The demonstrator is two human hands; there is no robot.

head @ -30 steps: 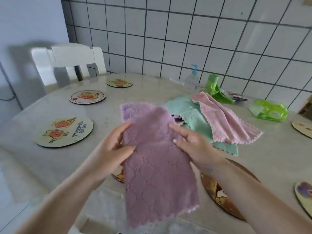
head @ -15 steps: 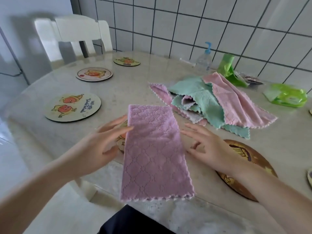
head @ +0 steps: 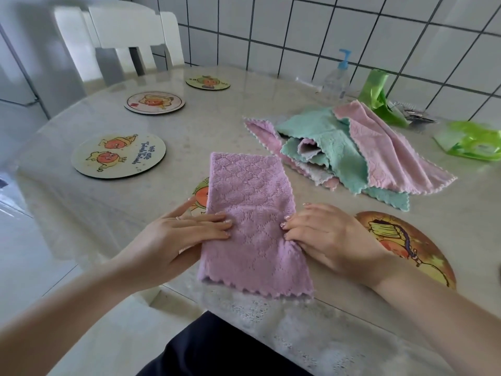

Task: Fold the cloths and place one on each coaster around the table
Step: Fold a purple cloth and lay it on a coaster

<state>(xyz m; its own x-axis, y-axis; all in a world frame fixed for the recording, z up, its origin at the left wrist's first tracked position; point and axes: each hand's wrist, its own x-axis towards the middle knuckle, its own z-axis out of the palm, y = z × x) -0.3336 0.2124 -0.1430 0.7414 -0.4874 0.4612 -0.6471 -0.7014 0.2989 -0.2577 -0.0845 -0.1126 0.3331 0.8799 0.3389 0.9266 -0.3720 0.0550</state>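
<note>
A purple cloth, folded into a long strip, lies on the table in front of me, and its near end reaches the table's edge. It covers most of a small fruit coaster. My left hand has fingers on top of the cloth's left edge, with the thumb hidden beneath. My right hand pinches the right edge with curled fingers, and the cloth puckers there. A loose pile of pink and teal cloths lies behind to the right.
Round coasters sit at the left, farther back and at the far side; a brown one lies under my right wrist. A white chair, pump bottle, green bag and green pack are behind.
The purple cloth came down from the air onto the table. Both hands let go briefly, then closed in on its two long edges.
</note>
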